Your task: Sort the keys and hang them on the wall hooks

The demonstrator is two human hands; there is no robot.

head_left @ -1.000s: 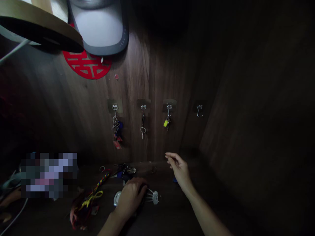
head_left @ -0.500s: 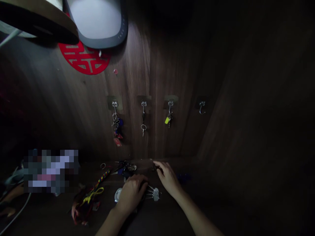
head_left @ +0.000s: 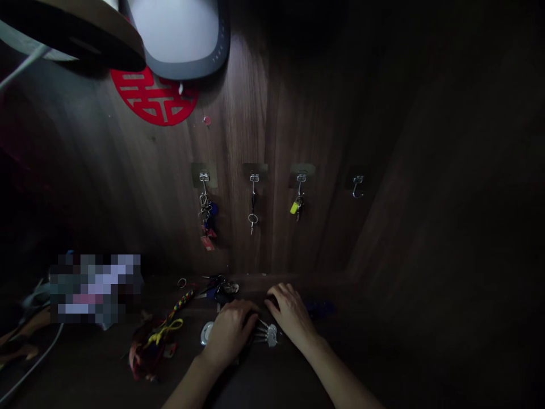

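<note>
My left hand is palm down on the dark surface, its fingers curled over one end of a bunch of silver keys. The key heads fan out to its right. A round silver disc shows beside that hand's left edge. My right hand rests behind the keys with its fingers bent inward; whatever lies under its fingertips is hidden. Another key cluster with dark and blue parts sits just beyond my left hand. A braided multicoloured cord and a tangle of red and yellow straps lie to the left.
Four hooks line the wooden wall: one holds keys with red tags, another a ring on a black loop, a third keys with a yellow tag. The rightmost hook is bare. A lit lamp hangs above a red paper-cut.
My right hand's fingers have curled in from a more stretched pose. My left hand stays over the keys. The whole view has shifted slightly.
</note>
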